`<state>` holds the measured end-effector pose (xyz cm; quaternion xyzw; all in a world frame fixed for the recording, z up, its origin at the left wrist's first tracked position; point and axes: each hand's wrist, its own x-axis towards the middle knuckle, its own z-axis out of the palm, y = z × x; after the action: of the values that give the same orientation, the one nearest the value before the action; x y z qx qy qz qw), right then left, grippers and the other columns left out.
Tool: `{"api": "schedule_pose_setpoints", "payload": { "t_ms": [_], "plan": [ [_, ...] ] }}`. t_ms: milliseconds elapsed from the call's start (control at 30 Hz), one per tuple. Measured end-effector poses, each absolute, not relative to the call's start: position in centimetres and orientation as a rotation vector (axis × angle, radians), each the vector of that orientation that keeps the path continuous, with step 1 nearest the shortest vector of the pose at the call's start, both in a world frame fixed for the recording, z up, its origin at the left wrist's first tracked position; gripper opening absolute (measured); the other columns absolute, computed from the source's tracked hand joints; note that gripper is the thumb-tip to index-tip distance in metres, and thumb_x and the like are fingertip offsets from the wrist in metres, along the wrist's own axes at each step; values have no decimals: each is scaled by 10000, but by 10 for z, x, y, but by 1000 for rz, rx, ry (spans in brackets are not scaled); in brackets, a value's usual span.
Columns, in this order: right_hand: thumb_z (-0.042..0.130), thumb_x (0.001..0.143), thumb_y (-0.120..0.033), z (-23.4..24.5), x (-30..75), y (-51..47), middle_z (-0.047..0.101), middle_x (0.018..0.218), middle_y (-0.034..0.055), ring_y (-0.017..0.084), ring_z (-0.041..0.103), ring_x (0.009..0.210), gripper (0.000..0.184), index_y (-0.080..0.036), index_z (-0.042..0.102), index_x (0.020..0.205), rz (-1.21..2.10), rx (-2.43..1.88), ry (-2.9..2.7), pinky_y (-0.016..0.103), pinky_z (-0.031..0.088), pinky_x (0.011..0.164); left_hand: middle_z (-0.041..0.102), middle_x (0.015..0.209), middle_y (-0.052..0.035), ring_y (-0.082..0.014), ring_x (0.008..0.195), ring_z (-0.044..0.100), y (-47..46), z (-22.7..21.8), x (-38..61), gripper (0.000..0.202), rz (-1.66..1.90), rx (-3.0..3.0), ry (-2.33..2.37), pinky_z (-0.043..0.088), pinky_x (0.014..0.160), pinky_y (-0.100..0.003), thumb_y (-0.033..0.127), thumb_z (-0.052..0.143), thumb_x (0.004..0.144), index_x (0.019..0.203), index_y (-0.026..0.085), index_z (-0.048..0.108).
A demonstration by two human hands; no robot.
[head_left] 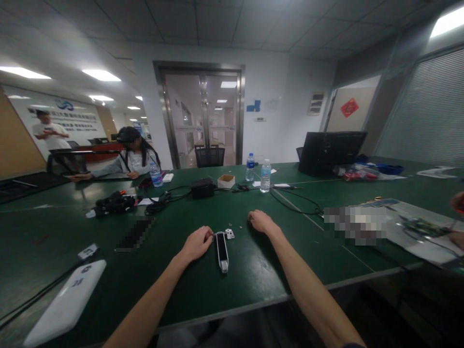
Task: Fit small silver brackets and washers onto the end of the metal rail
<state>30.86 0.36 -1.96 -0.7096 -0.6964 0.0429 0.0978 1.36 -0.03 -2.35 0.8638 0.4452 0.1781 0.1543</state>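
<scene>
A long, narrow device [222,252] with a white rim and a dark inner face lies on the green table. My left hand [197,242] rests just left of its upper end, fingers curled together; whatever they may hold is too small to make out. Beside the device's top right is a small white piece with dark spots [229,234]. Two tiny ring-like parts, one nearer [240,227] and one a little farther [230,224], lie between my hands. Farther right, my right hand [260,221] is on the tabletop with bent, closed fingers, their tips partly hidden against something dark.
A white slab-like case [67,304] and a dark flat object [136,234] lie left. Beyond are cables, a black box [202,188], an open small box [226,181] and water bottles [265,176]. Another person's hand [457,238] is near a circuit board [424,227] at right.
</scene>
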Motion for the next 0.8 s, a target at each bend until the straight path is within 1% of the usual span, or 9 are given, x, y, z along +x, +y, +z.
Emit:
{"api": "schedule_pose_setpoints", "payload": {
  "t_ms": [200,433,533,633,800],
  "plan": [
    [575,853,-178,-20,309,5,625,1091,110,234,598,1004,183,-214,684,996,144,-2077,-2052,290,436,781,621,887,-43,-204,805,594,1,-25,14,149,526,2494,1276,458,705,-303,245,476,907,957,184,602],
    [563,847,-180,-20,310,5,633,1053,113,230,609,958,152,-200,685,936,156,-2077,-2033,284,438,744,611,859,-39,-188,764,582,1,-25,14,129,534,2511,1272,446,676,-285,222,493,903,945,176,605],
    [552,852,-186,-18,310,4,632,1053,110,221,607,952,167,-199,680,958,160,-2065,-2033,276,434,731,608,850,-35,-188,758,583,1,-25,14,131,531,2512,1274,444,665,-282,222,491,902,945,177,606],
    [580,830,-188,-16,311,2,640,1047,102,216,609,937,196,-201,674,1001,176,-2041,-2042,265,432,711,611,863,-39,-195,773,588,1,-25,14,140,530,2512,1276,443,667,-286,234,488,904,942,176,609],
    [631,751,-106,-17,313,3,683,968,45,176,635,869,275,-243,706,978,276,-1988,-2090,228,431,689,616,877,-44,-194,780,589,0,-24,14,143,521,2504,1273,447,678,-286,235,486,906,949,179,610]
  ]
}}
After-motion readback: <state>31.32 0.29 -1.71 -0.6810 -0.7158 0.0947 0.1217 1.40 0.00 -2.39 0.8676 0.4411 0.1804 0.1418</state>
